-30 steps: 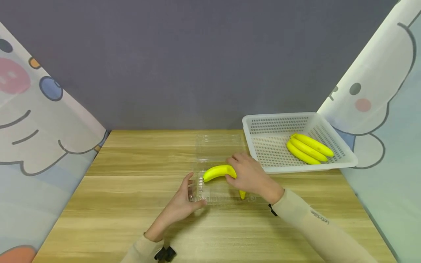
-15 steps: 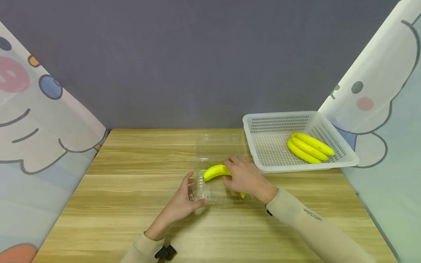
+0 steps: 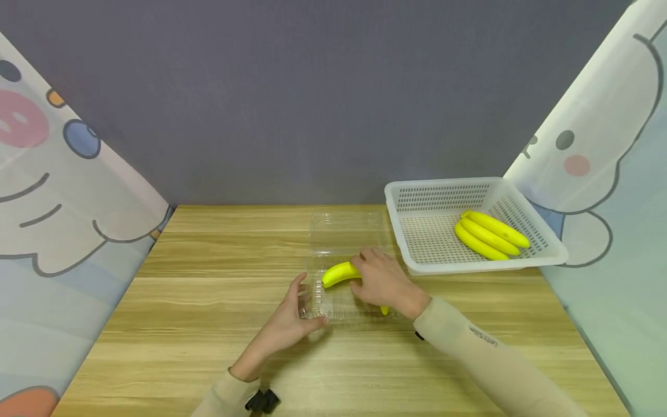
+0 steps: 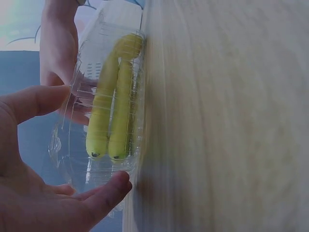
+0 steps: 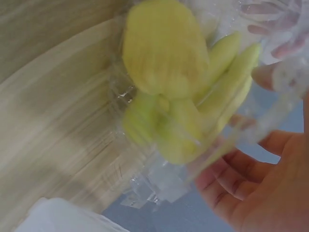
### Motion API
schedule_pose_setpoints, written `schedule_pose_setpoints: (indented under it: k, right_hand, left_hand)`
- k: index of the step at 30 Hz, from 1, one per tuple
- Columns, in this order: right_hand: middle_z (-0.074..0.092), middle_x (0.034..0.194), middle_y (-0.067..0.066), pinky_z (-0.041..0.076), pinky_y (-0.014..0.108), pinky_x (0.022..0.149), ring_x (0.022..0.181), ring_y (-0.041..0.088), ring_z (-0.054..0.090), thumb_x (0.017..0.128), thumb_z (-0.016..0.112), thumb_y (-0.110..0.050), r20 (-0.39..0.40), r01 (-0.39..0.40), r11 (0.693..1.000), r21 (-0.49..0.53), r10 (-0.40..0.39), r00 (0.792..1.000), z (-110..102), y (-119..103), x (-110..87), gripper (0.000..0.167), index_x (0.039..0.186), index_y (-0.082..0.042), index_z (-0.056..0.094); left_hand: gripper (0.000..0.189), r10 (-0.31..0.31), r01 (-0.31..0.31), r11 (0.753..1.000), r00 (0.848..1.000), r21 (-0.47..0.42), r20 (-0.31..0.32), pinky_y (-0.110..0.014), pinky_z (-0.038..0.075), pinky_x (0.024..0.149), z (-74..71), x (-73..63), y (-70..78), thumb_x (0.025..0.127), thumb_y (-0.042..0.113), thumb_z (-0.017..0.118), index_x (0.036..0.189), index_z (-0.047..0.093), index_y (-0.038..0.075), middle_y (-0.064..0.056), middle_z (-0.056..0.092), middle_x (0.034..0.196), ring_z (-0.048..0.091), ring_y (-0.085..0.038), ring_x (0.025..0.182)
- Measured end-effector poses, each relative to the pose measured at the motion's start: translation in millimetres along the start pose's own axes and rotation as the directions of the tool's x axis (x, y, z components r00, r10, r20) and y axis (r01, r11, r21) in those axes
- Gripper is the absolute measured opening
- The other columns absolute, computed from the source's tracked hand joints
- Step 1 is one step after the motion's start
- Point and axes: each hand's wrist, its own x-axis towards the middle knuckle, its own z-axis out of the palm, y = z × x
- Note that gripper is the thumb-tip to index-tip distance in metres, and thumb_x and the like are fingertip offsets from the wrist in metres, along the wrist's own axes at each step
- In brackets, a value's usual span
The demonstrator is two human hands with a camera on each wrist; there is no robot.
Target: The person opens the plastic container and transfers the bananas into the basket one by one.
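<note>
A clear plastic clamshell box (image 3: 344, 310) lies on the wooden table with its lid (image 3: 346, 231) folded back. My left hand (image 3: 286, 315) holds the box's left end between thumb and fingers. Over the box's right part, my right hand (image 3: 383, 278) grips a yellow banana (image 3: 339, 274), covering its middle. A yellow tip (image 3: 384, 310) shows beneath that hand. Through the clear wall in the left wrist view, two bananas (image 4: 102, 121) lie side by side. The right wrist view is blurred, with yellow bananas (image 5: 164, 48) close to the right fingers (image 5: 231, 174).
A white perforated basket (image 3: 417, 268) stands at the back right, close to the box. Three bananas (image 3: 490, 234) lie in its right side. A grey wall (image 3: 333, 104) closes off the back of the table, and patterned cloth panels flank both sides.
My right hand has shifted a little left along the banana, covering more of it. My left hand, the box and the basket stay where they were.
</note>
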Motion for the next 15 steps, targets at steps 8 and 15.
schedule_pose_setpoints:
  k: [8, 15]
  right_hand:
    - [0.059, 0.117, 0.008, 0.049, 0.046, 0.093, 0.109, 0.026, 0.054, 0.088, 0.071, -0.038, 0.002, 0.064, 0.997, -0.031, -0.064, 0.998, 5.1, -2.9, 1.6, 0.051, 0.131, -0.010, 0.066]
    - [0.055, 0.112, 0.001, 0.045, 0.035, 0.079, 0.097, 0.018, 0.047, 0.086, 0.075, -0.035, 0.035, 0.136, 0.991, 0.011, -0.136, 0.990, 9.4, -7.4, 2.0, 0.050, 0.130, -0.014, 0.066]
  left_hand:
    - [0.109, 0.010, -0.010, 1.000, 1.000, 0.013, 0.003, -0.060, 0.045, 0.102, -0.5, -0.9, 0.5, 0.082, 0.030, 0.086, 0.162, 0.014, 0.014, -0.024, 0.035, 0.155, 0.046, -0.042, 0.134]
    - [0.108, 0.006, -0.006, 1.000, 1.000, 0.008, 0.002, -0.061, 0.044, 0.102, -0.5, -1.0, 1.7, 0.084, 0.028, 0.085, 0.162, 0.013, 0.014, -0.023, 0.035, 0.155, 0.045, -0.041, 0.135]
